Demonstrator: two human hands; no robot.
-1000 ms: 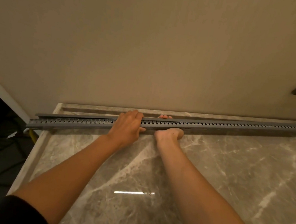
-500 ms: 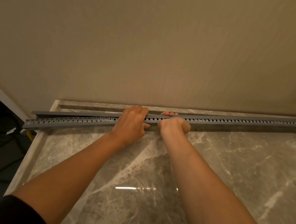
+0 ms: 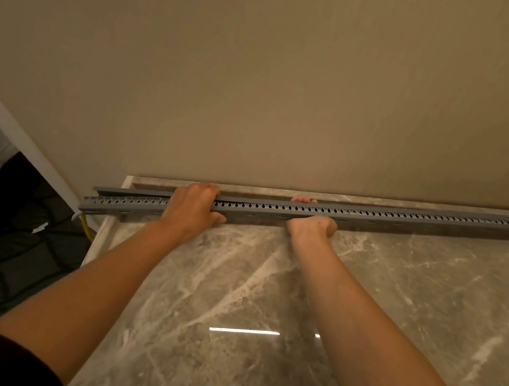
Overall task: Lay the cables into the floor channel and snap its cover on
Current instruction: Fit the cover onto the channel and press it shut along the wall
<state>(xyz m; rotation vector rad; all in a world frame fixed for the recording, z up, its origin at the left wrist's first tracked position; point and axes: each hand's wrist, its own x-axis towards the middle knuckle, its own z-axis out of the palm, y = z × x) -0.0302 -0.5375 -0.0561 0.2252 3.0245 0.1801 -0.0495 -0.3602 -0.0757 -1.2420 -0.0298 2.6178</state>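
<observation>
The slotted channel (image 3: 373, 216) ran off the right edge; the right hand (image 3: 310, 224) hid its palm behind it; cables inside stayed unseen.

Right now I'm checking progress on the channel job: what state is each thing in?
Channel: lying along the wall's foot, slotted side toward the camera.
Cover: loose strip behind the channel at the left end, not snapped on.
Left hand: draped over the channel.
Right hand: grip wrapped around the channel.
Yellow cable: hanging off the slab's left edge.
</observation>
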